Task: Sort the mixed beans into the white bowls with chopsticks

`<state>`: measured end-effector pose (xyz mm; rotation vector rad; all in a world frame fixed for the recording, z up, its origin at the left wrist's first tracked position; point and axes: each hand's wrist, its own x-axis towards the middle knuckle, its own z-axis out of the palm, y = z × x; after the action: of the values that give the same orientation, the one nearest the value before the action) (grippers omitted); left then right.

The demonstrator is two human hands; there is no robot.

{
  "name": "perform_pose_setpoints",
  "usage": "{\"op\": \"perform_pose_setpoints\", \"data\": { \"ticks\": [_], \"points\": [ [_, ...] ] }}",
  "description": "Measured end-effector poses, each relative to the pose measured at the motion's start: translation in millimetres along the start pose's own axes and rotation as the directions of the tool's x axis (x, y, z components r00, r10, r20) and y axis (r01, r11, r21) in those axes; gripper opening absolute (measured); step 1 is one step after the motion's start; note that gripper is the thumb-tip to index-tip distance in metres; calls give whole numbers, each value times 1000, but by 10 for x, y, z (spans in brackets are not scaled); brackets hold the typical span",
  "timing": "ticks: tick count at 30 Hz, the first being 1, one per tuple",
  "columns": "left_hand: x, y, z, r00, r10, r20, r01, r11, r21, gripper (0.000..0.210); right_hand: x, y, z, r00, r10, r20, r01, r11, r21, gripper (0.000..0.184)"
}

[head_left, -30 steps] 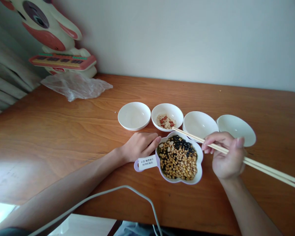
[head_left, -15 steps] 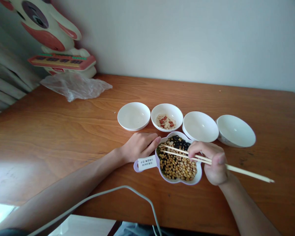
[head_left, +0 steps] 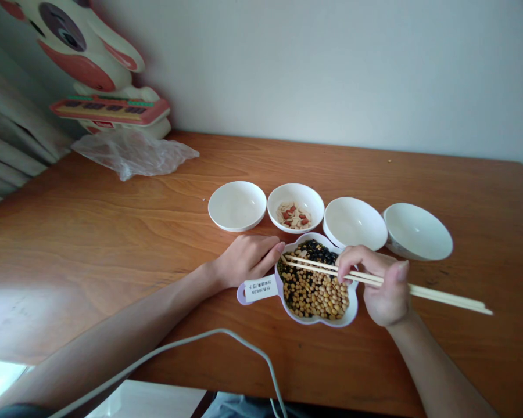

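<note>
One pale cable (head_left: 220, 331) arched over the near edge of the wooden table (head_left: 113, 232). Past it, a scalloped dish (head_left: 354, 302) sat between the hands, its lilac handle (head_left: 241, 295) pointing left, white printed label (head_left: 261, 288) on it. Dish contents: mixed beans (head_left: 318, 299), mostly tan, dark ones toward the far side. Left hand (head_left: 249, 258) lay on the table with fingers close together, fingertips at the dish's left rim; could not tell if it gripped. Right hand (head_left: 381, 284) held two chopsticks (head_left: 444, 296), tips near each other at the dish's far-left part; could not tell if they pinched anything.

Beyond, four white bowls in a row, left to right: first bowl (head_left: 237, 204), second bowl (head_left: 312, 200) with peanuts (head_left: 294, 216), some red-skinned, third bowl (head_left: 357, 223) and fourth bowl (head_left: 418, 232). Farther left, a crumpled clear plastic bag (head_left: 135, 157) lay before a cow-like toy (head_left: 113, 110) with a keyboard. Grey curtain (head_left: 17, 133) at far left, pale wall (head_left: 314, 69) behind.
</note>
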<state>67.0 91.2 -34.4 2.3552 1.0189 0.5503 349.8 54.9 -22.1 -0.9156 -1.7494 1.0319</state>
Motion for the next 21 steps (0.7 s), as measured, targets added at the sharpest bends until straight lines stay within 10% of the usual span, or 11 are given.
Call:
{"op": "perform_pose_setpoints", "data": {
  "ticks": [21],
  "points": [
    [0, -3, -3, 1000, -19, 22, 19, 999, -26, 41, -19, 72, 75, 999, 49, -20, -48, 998, 41, 81]
  ]
}}
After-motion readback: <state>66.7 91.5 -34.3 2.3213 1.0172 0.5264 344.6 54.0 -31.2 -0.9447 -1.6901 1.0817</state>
